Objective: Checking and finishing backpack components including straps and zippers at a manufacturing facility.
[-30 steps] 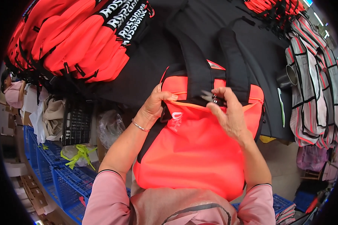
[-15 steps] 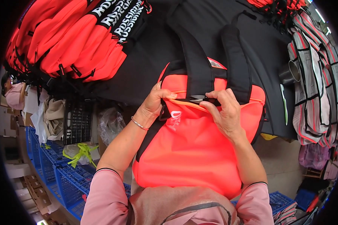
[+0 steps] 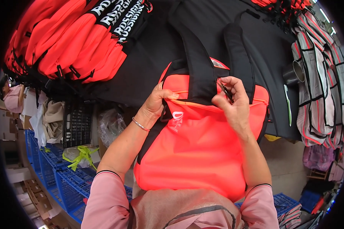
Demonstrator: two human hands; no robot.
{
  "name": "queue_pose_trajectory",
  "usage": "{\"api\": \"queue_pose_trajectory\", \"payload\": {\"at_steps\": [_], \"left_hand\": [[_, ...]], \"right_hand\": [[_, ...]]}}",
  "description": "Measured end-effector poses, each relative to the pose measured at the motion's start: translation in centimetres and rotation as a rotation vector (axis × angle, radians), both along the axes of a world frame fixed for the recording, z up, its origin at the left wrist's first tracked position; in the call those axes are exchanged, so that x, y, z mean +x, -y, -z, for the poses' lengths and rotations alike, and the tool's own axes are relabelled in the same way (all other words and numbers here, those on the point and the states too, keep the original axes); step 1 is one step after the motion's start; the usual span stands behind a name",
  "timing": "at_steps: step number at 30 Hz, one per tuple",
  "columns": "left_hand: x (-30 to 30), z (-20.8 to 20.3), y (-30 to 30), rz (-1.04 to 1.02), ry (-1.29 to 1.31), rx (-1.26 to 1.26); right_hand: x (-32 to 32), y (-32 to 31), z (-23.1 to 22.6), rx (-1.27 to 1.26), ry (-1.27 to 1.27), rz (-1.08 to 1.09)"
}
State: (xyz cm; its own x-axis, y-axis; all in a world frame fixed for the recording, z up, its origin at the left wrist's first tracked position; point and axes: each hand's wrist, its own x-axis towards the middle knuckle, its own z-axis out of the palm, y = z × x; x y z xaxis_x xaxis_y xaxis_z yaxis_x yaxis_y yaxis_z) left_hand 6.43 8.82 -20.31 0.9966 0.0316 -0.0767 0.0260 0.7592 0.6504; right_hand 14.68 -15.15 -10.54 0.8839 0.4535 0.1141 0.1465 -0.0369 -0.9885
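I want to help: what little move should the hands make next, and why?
Maybe turn the small dark tool in the right hand toward the edge of the red backpack that the left hand pinches, since the tool's tip seems to point away.

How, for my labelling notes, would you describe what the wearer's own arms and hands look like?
Both the left hand and the right hand are ungloved. The left sleeve and right sleeve are short and pink, dark-edged at the cuff. A slim silver-coloured bangle circles the left wrist; none shows on the right.
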Motion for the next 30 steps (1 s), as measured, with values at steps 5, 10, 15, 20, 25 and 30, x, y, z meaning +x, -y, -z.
{"api": "queue_pose_trajectory", "payload": {"at_steps": [5,10,15,20,25,30], "left_hand": [[0.0,-3.2,1.6,-0.066,-0.076,0.074],[-0.3,-3.1,1.6,-0.094,-0.069,0.121],[-0.1,-2.9,1.6,-0.071,-0.071,0.123],[-0.5,-3.3,1.8,-0.042,-0.074,0.154],[-0.3,-4.0,2.2,-0.026,-0.031,0.157],[-0.2,-3.4,1.5,0.030,0.042,0.156]], "right_hand": [[-1.7,-0.2,-1.2,-0.332,0.492,-0.258],[-1.8,-1.9,-1.4,-0.242,0.520,-0.261],[-1.9,-2.9,-0.9,-0.378,0.563,-0.353],[-0.8,-1.5,-0.8,-0.027,-0.029,-0.478],[-0.1,-0.1,-0.9,0.069,-0.277,-0.347],[-2.5,-2.6,-1.9,-0.236,0.169,-0.312]]}}
